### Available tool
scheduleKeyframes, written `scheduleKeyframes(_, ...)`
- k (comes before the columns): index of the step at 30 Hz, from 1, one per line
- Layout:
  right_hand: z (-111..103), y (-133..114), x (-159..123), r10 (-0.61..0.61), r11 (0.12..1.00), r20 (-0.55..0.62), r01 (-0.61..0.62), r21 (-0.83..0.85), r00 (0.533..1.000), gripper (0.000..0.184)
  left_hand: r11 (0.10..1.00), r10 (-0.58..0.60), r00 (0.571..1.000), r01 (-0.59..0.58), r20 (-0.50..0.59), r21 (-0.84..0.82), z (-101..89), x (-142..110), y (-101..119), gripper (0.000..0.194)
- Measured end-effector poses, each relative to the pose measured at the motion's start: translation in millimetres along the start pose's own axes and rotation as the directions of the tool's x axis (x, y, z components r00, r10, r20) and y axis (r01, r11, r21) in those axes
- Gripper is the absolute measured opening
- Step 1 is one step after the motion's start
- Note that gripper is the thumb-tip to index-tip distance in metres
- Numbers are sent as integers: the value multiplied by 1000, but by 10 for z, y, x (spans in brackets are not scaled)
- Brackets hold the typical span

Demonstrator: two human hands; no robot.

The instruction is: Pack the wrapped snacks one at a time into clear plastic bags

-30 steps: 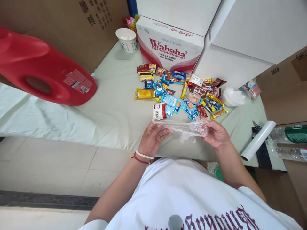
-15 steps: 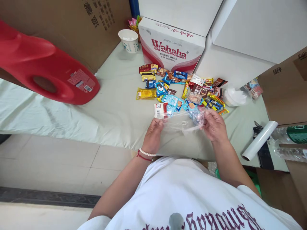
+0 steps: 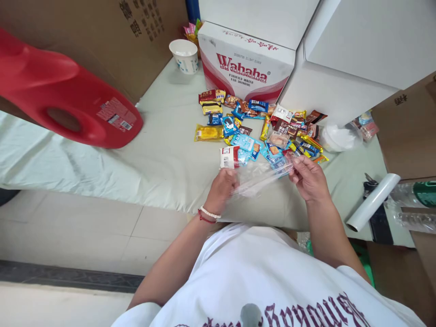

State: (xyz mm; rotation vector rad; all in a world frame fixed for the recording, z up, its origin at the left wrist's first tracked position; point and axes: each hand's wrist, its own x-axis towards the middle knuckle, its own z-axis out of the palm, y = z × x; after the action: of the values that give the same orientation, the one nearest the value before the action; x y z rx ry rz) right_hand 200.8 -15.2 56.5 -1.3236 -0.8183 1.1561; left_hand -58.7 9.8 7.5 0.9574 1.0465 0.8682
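Note:
A clear plastic bag [image 3: 259, 182] is stretched between my two hands, just above the table's near side. My left hand [image 3: 221, 187], with a white bead bracelet and a red cord at the wrist, is closed on its left end and slightly blurred. Pinched in the fingers of my right hand [image 3: 308, 177] is the bag's other end. Right behind the bag lies a pile of wrapped snacks [image 3: 247, 143] in blue, yellow, brown and red. A white and red snack packet [image 3: 229, 157] sits close beyond my left hand.
Behind the snacks stands a Wahaha carton [image 3: 243, 68], with a paper cup [image 3: 184, 56] left of it. A large red jug [image 3: 102, 113] occupies the left. To the right are a clear bag with white contents [image 3: 340, 136], a white roll [image 3: 374, 203] and plastic bottles [image 3: 417, 194].
The bag has been pulled into a slanting, tighter strip between my hands. My left hand has turned and dropped slightly; my right hand has shifted a little to the right.

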Motion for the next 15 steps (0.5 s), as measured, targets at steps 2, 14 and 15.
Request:
scheduleKeyframes(2, -24, -16, 24, -6, 1000, -1, 6, -24, 1000, 39, 998, -27, 994, 21, 104, 62, -28, -5, 9, 50)
scheduleKeyframes(14, 472, 467, -229, 280, 920, 306, -346, 186, 910, 79, 941, -133, 990, 143, 53, -306, 235, -85, 68, 49)
scheduleKeyframes(15, 534, 512, -267, 289, 926, 325, -349, 143, 901, 74, 950, -119, 993, 121, 25, -288, 247, -78, 49, 49)
